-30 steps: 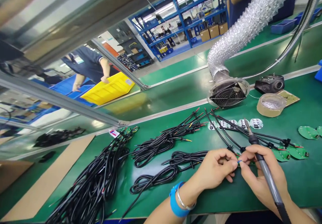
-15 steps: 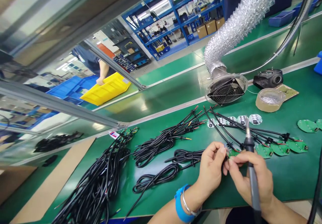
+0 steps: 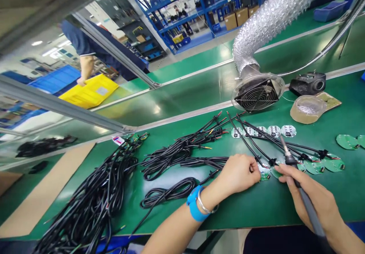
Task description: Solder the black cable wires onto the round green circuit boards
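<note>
Head view. The bare left hand (image 3: 238, 174), with a blue band at its wrist, is curled, thumb and forefinger drawn close; whether anything is pinched between them cannot be told. The bare right hand (image 3: 313, 195) grips a slim soldering iron with grey handle, black collar and metal tip (image 3: 308, 206), the tip pointing away beyond the fingers.

Risks, as judged: should the right hand dip, the tip could mark the thin black rubber-sheathed cables (image 3: 253, 151) lying ahead of both hands, or the row of flat white round circuit boards (image 3: 288, 131) beyond them. Whether the tip is hot cannot be seen. The cables look springy; a knock from the left hand could drag a wire end and shift a board. Fingers crowding the nearest board could also hide a poor joint.

Condition: the flat green round circuit boards (image 3: 315, 166) lie in a row, one just beyond the left fingertips and partly covered by them, others past the right fingertips and further to that hand's right. Faces appear bright, with small components near the edges. Red wire ends show at some boards; joint quality is too small to judge
</note>
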`<state>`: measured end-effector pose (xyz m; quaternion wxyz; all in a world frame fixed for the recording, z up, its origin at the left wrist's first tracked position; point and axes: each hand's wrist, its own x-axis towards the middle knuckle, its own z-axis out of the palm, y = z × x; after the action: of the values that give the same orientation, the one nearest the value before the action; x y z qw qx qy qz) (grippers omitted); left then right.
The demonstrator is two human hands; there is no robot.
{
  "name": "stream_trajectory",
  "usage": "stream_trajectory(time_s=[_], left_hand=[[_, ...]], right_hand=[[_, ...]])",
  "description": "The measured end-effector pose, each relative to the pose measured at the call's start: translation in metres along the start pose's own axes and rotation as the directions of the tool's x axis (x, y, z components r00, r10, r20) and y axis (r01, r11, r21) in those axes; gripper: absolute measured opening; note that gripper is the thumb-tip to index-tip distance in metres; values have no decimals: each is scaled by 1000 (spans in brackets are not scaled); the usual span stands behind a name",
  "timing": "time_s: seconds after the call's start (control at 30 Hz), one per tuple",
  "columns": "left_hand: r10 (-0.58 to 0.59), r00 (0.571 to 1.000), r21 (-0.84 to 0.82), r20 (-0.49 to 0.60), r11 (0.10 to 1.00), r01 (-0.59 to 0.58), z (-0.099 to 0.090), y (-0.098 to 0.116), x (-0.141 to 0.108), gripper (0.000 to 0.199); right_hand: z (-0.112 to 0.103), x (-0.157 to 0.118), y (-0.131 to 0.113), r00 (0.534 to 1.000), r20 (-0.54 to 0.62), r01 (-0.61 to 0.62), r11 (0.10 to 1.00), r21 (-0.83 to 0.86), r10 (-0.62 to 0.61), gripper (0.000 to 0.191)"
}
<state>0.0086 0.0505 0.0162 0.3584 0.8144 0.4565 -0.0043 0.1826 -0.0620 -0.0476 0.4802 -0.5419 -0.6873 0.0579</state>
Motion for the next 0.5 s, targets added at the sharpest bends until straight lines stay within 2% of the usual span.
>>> stream_trajectory(time_s=[0.1, 0.17, 0.3, 0.5], left_hand=[[11, 999, 57, -30, 998, -9, 7, -4, 1, 10], [8, 999, 70, -44, 998, -5, 9, -6, -1, 10], [0, 999, 83, -51, 997, 4, 11, -6, -4, 11], [-3, 997, 97, -79, 995, 11, 16, -9, -5, 12]], right_hand=[[-5, 1, -5, 999, -47, 0, 1000, 28, 1, 47], [-13, 2, -10, 998, -68, 11, 999, 37, -9, 41], [-27, 11, -19, 996, 17, 86, 996, -22, -86, 22], [-20, 20, -21, 997, 15, 73, 997, 13, -73, 19]])
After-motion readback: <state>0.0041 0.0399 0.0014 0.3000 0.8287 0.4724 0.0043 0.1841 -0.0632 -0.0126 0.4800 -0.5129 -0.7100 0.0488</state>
